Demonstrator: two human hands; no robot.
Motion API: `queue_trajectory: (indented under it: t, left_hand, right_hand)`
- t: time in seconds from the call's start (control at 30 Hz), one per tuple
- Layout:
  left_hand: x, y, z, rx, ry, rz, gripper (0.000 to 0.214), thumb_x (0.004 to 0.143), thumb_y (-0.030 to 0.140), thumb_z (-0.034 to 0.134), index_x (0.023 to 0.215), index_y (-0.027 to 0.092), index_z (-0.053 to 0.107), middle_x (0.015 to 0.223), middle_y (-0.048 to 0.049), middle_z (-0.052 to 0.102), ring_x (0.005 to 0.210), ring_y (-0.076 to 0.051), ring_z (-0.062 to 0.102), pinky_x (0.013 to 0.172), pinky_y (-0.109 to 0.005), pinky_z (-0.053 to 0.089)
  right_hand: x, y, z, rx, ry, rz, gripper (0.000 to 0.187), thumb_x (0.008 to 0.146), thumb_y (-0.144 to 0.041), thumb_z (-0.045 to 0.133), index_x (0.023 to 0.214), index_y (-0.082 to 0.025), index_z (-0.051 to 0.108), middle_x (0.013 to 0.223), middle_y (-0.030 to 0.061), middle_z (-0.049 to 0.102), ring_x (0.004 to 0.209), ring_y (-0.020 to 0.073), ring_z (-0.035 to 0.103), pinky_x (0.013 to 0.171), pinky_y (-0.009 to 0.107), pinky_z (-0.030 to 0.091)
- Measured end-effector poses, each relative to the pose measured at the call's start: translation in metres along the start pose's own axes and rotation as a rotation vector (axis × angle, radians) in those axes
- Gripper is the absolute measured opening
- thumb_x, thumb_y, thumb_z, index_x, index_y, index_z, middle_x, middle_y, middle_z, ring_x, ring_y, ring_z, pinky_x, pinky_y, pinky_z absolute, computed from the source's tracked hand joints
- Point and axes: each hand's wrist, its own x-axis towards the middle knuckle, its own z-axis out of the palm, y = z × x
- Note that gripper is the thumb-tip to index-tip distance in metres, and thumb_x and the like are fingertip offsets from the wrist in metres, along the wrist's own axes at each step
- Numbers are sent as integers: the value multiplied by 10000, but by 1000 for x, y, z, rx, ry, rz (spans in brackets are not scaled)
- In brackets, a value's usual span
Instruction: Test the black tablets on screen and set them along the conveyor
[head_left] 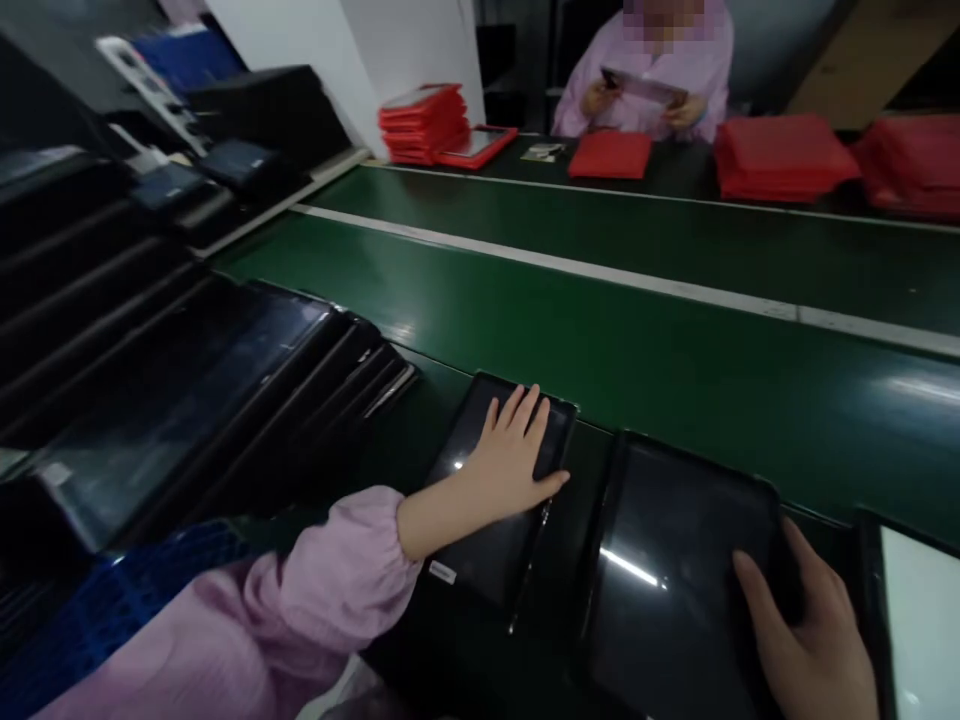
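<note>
My left hand (514,449) lies flat, fingers stretched out, on a black tablet (487,545) at the near edge of the green conveyor belt (600,330). A white label sits near that tablet's lower corner. My right hand (806,625) grips the right side of a larger black tablet (675,570) that lies beside the first one; its fingers curl over the edge. A screen with a white face (919,620) shows at the far right, next to my right hand.
A row of black tablets (225,400) leans stacked at the left, above a blue crate (112,600). Across the belt a person in pink holds a tablet (645,88). Red sleeves lie in piles (424,122) (780,155) on the far side.
</note>
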Motion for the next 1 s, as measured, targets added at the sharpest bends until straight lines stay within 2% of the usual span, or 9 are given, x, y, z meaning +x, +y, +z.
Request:
queue_trajectory:
  t: [0.1, 0.23, 0.33, 0.43, 0.57, 0.63, 0.8, 0.93, 1.0]
  left_hand:
    - [30, 10, -5, 32, 45, 27, 781, 983, 444, 573, 1636, 43, 426, 1722, -263, 447, 1641, -410, 351, 1346, -645, 221]
    - [46, 11, -9, 35, 51, 36, 613, 1005, 367, 460, 1505, 40, 594, 1517, -235, 674, 1447, -365, 597, 1315, -575, 322]
    - [44, 8, -11, 32, 27, 68, 728, 919, 390, 564, 1537, 8, 558, 1524, -244, 665, 1439, -393, 591, 1289, -585, 362]
    - [40, 5, -12, 18, 2, 95, 847, 846, 412, 636, 1570, -13, 516, 1555, -247, 641, 1462, -410, 564, 1290, -600, 358]
    - [41, 6, -8, -3, 32, 64, 692, 940, 385, 538, 1524, 16, 581, 1511, -234, 679, 1432, -387, 598, 1273, -609, 379]
    - [42, 7, -6, -12, 57, 49, 627, 966, 361, 510, 1485, 28, 621, 1468, -229, 709, 1404, -380, 622, 1255, -609, 398]
    - [44, 9, -5, -42, 99, 41, 556, 955, 347, 551, 1413, 60, 683, 1397, -216, 753, 1339, -380, 664, 1208, -604, 438]
    - [47, 8, -3, -80, 133, 28, 434, 935, 332, 582, 1253, 97, 761, 1275, -193, 804, 1238, -374, 715, 1157, -593, 474]
    - [51, 9, 1, -105, 155, 26, 360, 913, 316, 604, 1154, 116, 782, 1199, -182, 822, 1174, -371, 738, 1138, -596, 485]
  right_hand:
    - [2, -18, 5, -37, 94, 96, 940, 859, -856, 599, 1513, -181, 588, 1476, 184, 614, 1446, 475, 536, 1154, 618, 525]
    - [-1, -29, 8, 16, 93, 124, 883, 853, -839, 623, 1437, -177, 621, 1427, 182, 658, 1358, 432, 620, 1119, 565, 553]
    - [-5, -27, 8, 55, 105, 152, 843, 856, -825, 655, 1415, -194, 628, 1398, 170, 678, 1322, 415, 647, 1091, 551, 562]
    - [-6, -26, 9, 47, 143, 138, 839, 837, -825, 664, 1387, -192, 655, 1367, 167, 702, 1272, 422, 675, 989, 535, 601]
    - [-6, -32, 11, 40, 180, 140, 856, 799, -823, 672, 1374, -189, 682, 1319, 175, 727, 1179, 434, 719, 764, 477, 638]
    - [-6, -33, 11, 42, 175, 155, 856, 800, -813, 674, 1377, -180, 680, 1308, 188, 727, 1152, 431, 729, 703, 454, 636]
    - [-8, -29, 10, 19, 179, 131, 857, 805, -835, 668, 1375, -196, 689, 1282, 186, 736, 1143, 435, 724, 758, 486, 627]
    - [-7, -31, 10, 66, 184, 221, 901, 748, -863, 697, 1380, -220, 698, 1317, 172, 736, 1146, 444, 714, 812, 513, 612]
    - [-6, -35, 12, 122, 211, 251, 921, 719, -870, 713, 1375, -224, 699, 1355, 165, 723, 1205, 449, 689, 898, 536, 600]
